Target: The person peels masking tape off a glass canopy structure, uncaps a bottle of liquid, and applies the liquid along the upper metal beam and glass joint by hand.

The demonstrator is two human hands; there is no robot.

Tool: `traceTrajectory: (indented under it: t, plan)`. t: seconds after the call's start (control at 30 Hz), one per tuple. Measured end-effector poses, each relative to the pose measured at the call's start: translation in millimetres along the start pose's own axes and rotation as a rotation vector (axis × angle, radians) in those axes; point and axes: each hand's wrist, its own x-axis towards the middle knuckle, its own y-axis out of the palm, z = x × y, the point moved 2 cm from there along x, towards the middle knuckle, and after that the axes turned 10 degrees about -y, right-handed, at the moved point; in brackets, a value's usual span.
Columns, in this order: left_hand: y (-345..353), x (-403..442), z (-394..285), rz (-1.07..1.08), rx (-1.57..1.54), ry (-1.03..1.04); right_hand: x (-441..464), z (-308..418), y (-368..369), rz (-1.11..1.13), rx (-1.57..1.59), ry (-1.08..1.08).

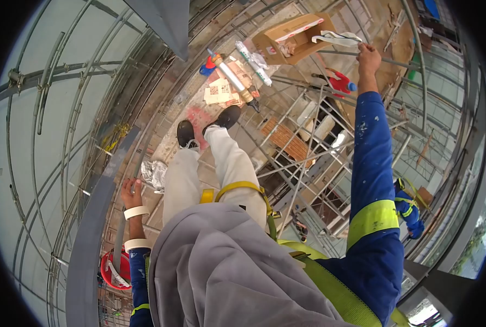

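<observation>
White strip (pixel 336 38), long axis sideways, from right fingers (pixel 367 48) toward cardboard box (pixel 274 54)

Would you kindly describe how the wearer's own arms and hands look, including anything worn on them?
The left hand and right hand are ungloved. The right sleeve is blue, with pale flecks and a wide fluorescent yellow-green band. The left sleeve is also blue, with a yellow-green stripe. Two off-white bands circle the left forearm: a wristband and a cuff band.
</observation>
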Motion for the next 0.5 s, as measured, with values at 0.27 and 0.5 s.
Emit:
traceTrajectory:
  t: [0.27, 0.5]
  plan:
    - [68, 45, -10, 0.070, 0.075, 0.078, -54, -78, 109, 0.110, 0.421, 0.313]
    - [153, 69, -29, 0.084, 0.060, 0.275, -290, -71, 194, 0.542, 0.406, 0.567]
